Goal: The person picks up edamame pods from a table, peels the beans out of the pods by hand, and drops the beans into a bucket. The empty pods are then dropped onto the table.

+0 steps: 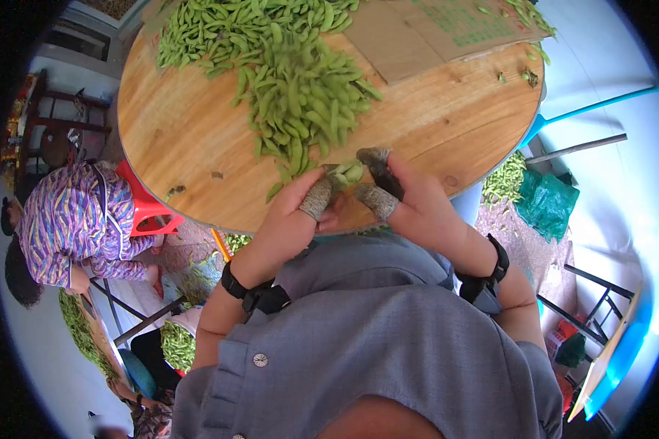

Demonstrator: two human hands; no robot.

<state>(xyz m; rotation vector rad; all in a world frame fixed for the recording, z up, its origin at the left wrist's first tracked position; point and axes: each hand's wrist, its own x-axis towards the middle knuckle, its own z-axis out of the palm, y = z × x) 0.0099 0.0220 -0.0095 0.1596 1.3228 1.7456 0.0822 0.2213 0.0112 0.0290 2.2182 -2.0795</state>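
Left hand: the left hand [293,208] comes in over the near edge; its grip is closed on the held pods, thumb in a grey fabric cover [317,200]
Right hand: the right hand [417,197] faces it; its grip is open, covered thumb and forefinger parted just beside the pods; whether they touch them I cannot tell
Held pods: a few green pieces, the held pods [347,174], between the hands, above the near edge of the surface
Surface: a round wooden surface [190,124], with small dark scraps [174,192] near its left edge
Pod heap: a large pod heap [300,95] spreads from the far side towards the hands
Cardboard: a flattened cardboard sheet [395,47] lies right of the heap, green print on it
Wrists: a black strap [256,294] on the left, another black band [490,274] on the right
Person at left: a person in patterned clothes [69,219] sits on a red stool [150,208], bent forward
Floor at right: more loose pods [504,179] beside a green bag [545,205]
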